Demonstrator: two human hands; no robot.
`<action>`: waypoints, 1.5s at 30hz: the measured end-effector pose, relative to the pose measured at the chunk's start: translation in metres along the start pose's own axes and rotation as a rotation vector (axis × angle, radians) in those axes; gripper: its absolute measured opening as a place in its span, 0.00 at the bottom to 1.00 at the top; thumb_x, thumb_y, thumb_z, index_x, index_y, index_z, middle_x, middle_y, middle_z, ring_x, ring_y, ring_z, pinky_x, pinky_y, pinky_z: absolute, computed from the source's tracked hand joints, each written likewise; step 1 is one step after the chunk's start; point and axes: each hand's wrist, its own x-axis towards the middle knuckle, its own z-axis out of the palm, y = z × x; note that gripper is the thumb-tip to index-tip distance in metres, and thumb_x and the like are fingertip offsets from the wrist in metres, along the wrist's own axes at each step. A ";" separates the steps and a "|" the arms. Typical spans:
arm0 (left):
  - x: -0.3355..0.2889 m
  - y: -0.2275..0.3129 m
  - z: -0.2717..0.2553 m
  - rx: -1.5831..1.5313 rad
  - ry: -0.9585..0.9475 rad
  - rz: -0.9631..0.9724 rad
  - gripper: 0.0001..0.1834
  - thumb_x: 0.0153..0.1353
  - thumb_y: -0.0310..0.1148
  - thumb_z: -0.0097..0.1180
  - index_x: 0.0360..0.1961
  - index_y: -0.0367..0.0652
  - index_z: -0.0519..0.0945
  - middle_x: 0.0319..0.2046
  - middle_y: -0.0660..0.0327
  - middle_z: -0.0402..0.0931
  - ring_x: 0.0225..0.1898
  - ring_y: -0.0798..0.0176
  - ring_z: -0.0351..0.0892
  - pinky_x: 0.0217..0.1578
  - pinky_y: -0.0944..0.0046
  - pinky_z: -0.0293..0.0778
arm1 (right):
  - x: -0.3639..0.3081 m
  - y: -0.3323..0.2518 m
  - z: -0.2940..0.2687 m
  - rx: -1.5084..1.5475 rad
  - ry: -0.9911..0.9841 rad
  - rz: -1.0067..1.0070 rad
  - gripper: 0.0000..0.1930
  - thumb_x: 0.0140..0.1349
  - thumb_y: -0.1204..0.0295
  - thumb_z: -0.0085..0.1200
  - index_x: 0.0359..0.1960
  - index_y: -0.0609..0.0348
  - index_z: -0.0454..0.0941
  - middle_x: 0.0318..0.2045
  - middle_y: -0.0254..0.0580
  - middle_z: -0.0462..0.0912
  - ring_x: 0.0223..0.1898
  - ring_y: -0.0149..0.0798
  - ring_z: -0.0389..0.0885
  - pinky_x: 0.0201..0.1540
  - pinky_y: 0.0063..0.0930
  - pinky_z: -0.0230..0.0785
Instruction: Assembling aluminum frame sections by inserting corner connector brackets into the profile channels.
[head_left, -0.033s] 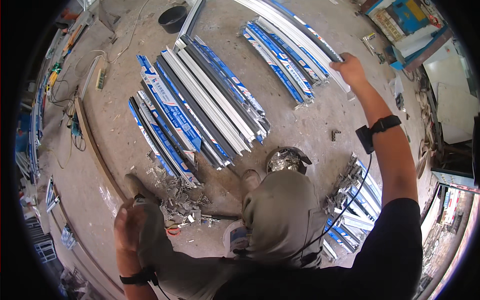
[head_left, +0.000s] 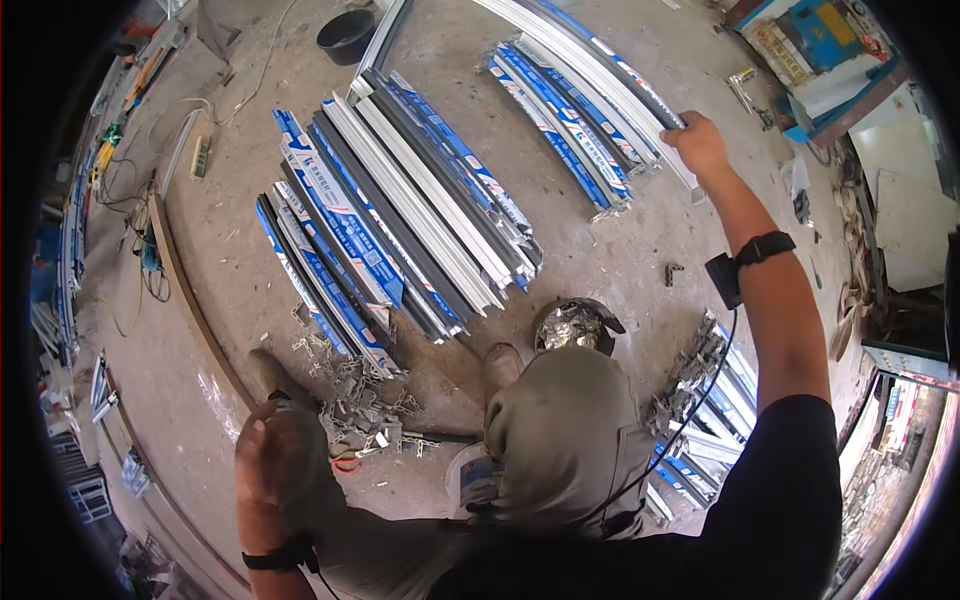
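My right hand (head_left: 697, 147) reaches out to the right, its fingers closed on the near end of a long white and dark aluminium profile (head_left: 625, 95) that curves away to the far edge. My left hand (head_left: 264, 457) is raised beside my left knee, apart from the stacks; it is blurred and its fingers are hard to make out. Between my hands lies a wide stack of profiles (head_left: 405, 200) in blue and white film, some white, some dark grey. A smaller bundle of film-wrapped profiles (head_left: 565, 125) lies just left of the long profile.
A metal bowl of shiny small parts (head_left: 575, 326) stands before my right knee. Loose metal brackets (head_left: 365, 395) and orange-handled scissors (head_left: 346, 465) lie between my legs. Short profiles (head_left: 715, 400) are piled at right. A black tub (head_left: 346, 38) stands far off; a wooden beam (head_left: 190, 295) runs along the left.
Both hands have shifted only slightly: the left a little to the right, the right forearm a touch to the left. The right hand stays on the long profile.
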 end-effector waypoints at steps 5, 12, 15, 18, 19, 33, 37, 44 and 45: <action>0.031 -0.018 -0.006 0.065 0.079 -0.123 0.33 0.59 0.42 0.59 0.60 0.32 0.67 0.41 0.57 0.77 0.41 0.62 0.77 0.41 0.62 0.75 | 0.023 -0.016 0.082 -0.138 -0.004 0.218 0.21 0.54 0.66 0.54 0.51 0.57 0.78 0.47 0.54 0.82 0.51 0.52 0.81 0.53 0.42 0.71; 0.060 -0.033 -0.016 0.218 0.198 -0.269 0.32 0.60 0.39 0.57 0.61 0.32 0.66 0.41 0.57 0.78 0.40 0.63 0.78 0.40 0.64 0.76 | 0.052 -0.015 0.165 -0.232 0.051 0.410 0.17 0.57 0.70 0.48 0.47 0.58 0.79 0.48 0.53 0.82 0.52 0.53 0.80 0.54 0.45 0.72; 0.061 -0.045 -0.031 0.279 0.246 -0.322 0.29 0.61 0.37 0.56 0.60 0.32 0.68 0.41 0.58 0.78 0.40 0.65 0.78 0.39 0.65 0.75 | 0.074 -0.006 0.203 -0.332 0.064 0.441 0.16 0.59 0.68 0.48 0.47 0.57 0.79 0.49 0.50 0.82 0.51 0.51 0.81 0.53 0.50 0.71; 0.070 -0.050 -0.021 0.449 0.282 -0.383 0.25 0.62 0.34 0.55 0.57 0.31 0.71 0.41 0.59 0.77 0.39 0.67 0.77 0.39 0.68 0.74 | 0.089 0.018 0.224 -0.478 0.106 0.430 0.19 0.65 0.62 0.41 0.53 0.53 0.74 0.52 0.47 0.79 0.56 0.52 0.76 0.57 0.54 0.64; 0.073 -0.047 -0.011 0.450 0.281 -0.404 0.25 0.62 0.34 0.55 0.57 0.31 0.71 0.41 0.59 0.77 0.38 0.68 0.77 0.40 0.68 0.74 | 0.091 0.026 0.235 -0.521 0.132 0.455 0.20 0.67 0.62 0.36 0.55 0.54 0.72 0.54 0.49 0.78 0.58 0.53 0.74 0.60 0.56 0.60; 0.142 -0.218 -0.025 0.964 0.323 -0.440 0.45 0.49 0.46 0.64 0.63 0.29 0.62 0.54 0.35 0.72 0.60 0.39 0.70 0.60 0.54 0.65 | 0.070 0.084 0.234 -0.576 0.047 0.132 0.40 0.54 0.51 0.54 0.69 0.49 0.59 0.65 0.49 0.67 0.67 0.54 0.62 0.67 0.49 0.55; 0.125 -0.289 -0.023 0.968 0.702 -0.653 0.58 0.45 0.44 0.68 0.69 0.28 0.48 0.63 0.32 0.60 0.64 0.39 0.63 0.62 0.55 0.62 | -0.001 0.058 0.222 -0.442 0.043 -0.242 0.28 0.59 0.60 0.57 0.62 0.51 0.70 0.62 0.50 0.71 0.65 0.50 0.66 0.66 0.41 0.58; 0.094 -0.332 -0.022 0.306 1.033 -0.682 0.62 0.46 0.43 0.66 0.73 0.37 0.37 0.69 0.36 0.45 0.68 0.35 0.53 0.65 0.49 0.56 | -0.151 0.048 0.180 -0.058 -0.194 -0.483 0.17 0.60 0.77 0.56 0.52 0.58 0.76 0.53 0.45 0.78 0.56 0.44 0.75 0.59 0.34 0.66; 0.094 -0.341 -0.029 0.090 1.001 -0.720 0.62 0.46 0.43 0.66 0.73 0.40 0.36 0.70 0.40 0.47 0.68 0.37 0.55 0.65 0.49 0.57 | -0.169 0.056 0.180 -0.062 -0.247 -0.457 0.16 0.60 0.77 0.55 0.51 0.58 0.77 0.50 0.44 0.79 0.53 0.42 0.77 0.57 0.32 0.68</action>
